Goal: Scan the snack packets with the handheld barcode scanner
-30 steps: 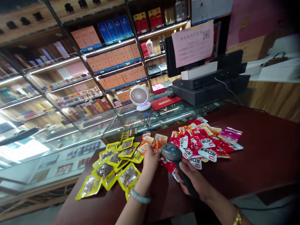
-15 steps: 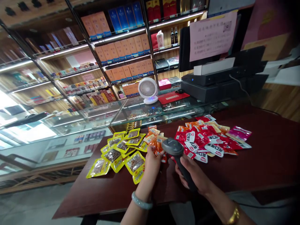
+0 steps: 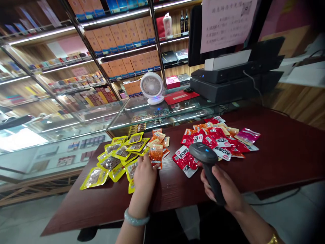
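Fingers (image 3: 207, 186) of our right hand (image 3: 227, 191): closed round the handle of one dark barcode scanner (image 3: 204, 154), its head raised, a small blue light on top.

Our left hand (image 3: 145, 174): palm down; thumb and forefinger at the lower left of one orange packet (image 3: 156, 152). Whether they pinch it or merely touch it, we cannot tell. One pale green bangle (image 3: 136, 219) on that wrist; one gold bracelet (image 3: 273, 239) at the right.

Yellow-edged packets (image 3: 110, 163), clear-fronted with brown contents: one overlapping heap, left side of the dark red-brown table (image 3: 175, 196), partly behind our left hand.

Further orange packets (image 3: 157, 136): a small group just beyond the one at our fingers, beside the yellow heap.

Red-and-white packets (image 3: 185, 153): a larger heap to the right, some orange pieces mixed in; the scanner head overlaps its near side in our view. One purple packet (image 3: 248, 135) at its right end.

Beyond, on the glass counter (image 3: 118, 118): one white fan (image 3: 151, 85), upright, and one red mat (image 3: 181, 97) bearing a black mouse (image 3: 188, 90).
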